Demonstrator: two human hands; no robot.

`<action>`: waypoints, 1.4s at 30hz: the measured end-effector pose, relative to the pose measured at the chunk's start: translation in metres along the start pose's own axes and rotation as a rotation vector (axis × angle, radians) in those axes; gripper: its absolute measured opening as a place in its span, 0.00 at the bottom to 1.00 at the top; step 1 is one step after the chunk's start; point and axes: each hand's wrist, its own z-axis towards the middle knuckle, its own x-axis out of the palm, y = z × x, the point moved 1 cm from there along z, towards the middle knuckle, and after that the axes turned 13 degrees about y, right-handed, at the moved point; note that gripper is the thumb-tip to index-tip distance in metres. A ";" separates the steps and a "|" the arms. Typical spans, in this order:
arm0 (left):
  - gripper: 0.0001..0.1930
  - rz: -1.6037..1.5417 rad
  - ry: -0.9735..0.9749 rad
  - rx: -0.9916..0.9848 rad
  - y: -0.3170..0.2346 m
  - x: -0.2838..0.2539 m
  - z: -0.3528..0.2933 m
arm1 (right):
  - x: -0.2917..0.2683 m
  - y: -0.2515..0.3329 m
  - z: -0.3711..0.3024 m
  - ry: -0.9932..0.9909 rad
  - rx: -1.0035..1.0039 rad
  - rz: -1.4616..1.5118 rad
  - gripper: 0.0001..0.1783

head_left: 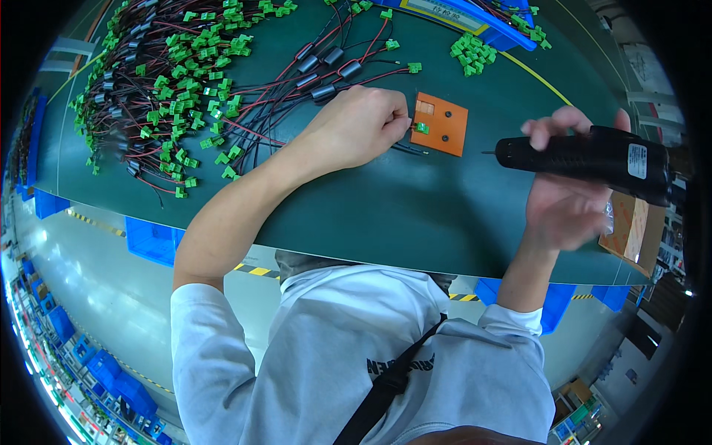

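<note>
My left hand is closed at the left edge of an orange fixture block. Its fingertips pinch the cable right behind a green connector, which sits at the block's left edge; most of that cable is hidden by the hand. Over on the right, a black electric screwdriver has its thin bit pointing left, toward the block. Behind it is my right hand, slightly blurred, with fingers spread above the tool and the thumb apart below; it does not look wrapped round the body.
A big heap of cables with green connectors covers the table's left side. Cables with black cylinders lie behind my left hand. Loose green connectors are piled near a blue bin. A cardboard box stands at the right edge.
</note>
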 end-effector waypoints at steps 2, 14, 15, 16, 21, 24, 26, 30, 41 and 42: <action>0.09 0.059 -0.028 0.020 -0.001 -0.001 0.000 | 0.010 -0.003 0.004 -0.145 0.041 -0.140 0.38; 0.10 0.042 -0.014 -0.026 -0.003 0.001 0.000 | 0.042 -0.032 0.052 -0.112 0.072 0.029 0.15; 0.10 0.040 -0.014 -0.028 -0.003 0.001 0.000 | 0.043 -0.034 0.054 -0.095 0.058 0.027 0.15; 0.10 0.047 -0.013 -0.026 -0.003 0.001 0.000 | 0.043 -0.036 0.055 -0.078 0.043 0.025 0.14; 0.10 0.057 -0.022 -0.040 -0.001 0.002 0.001 | 0.046 -0.046 0.053 -0.138 0.085 0.019 0.13; 0.11 0.065 -0.015 -0.042 -0.003 0.001 0.002 | 0.046 -0.047 0.050 -0.164 0.098 0.017 0.12; 0.11 0.088 0.000 -0.060 -0.003 0.000 0.001 | 0.049 -0.048 0.051 -0.162 0.095 0.035 0.11; 0.11 0.086 0.007 -0.063 -0.002 0.001 0.001 | 0.058 -0.047 0.056 -0.165 0.114 -0.019 0.05; 0.11 0.081 0.006 -0.071 -0.004 0.001 0.001 | 0.060 -0.050 0.062 -0.161 0.156 -0.061 0.05; 0.11 0.083 0.008 -0.070 -0.004 0.000 0.000 | 0.059 -0.051 0.061 -0.161 0.153 -0.060 0.05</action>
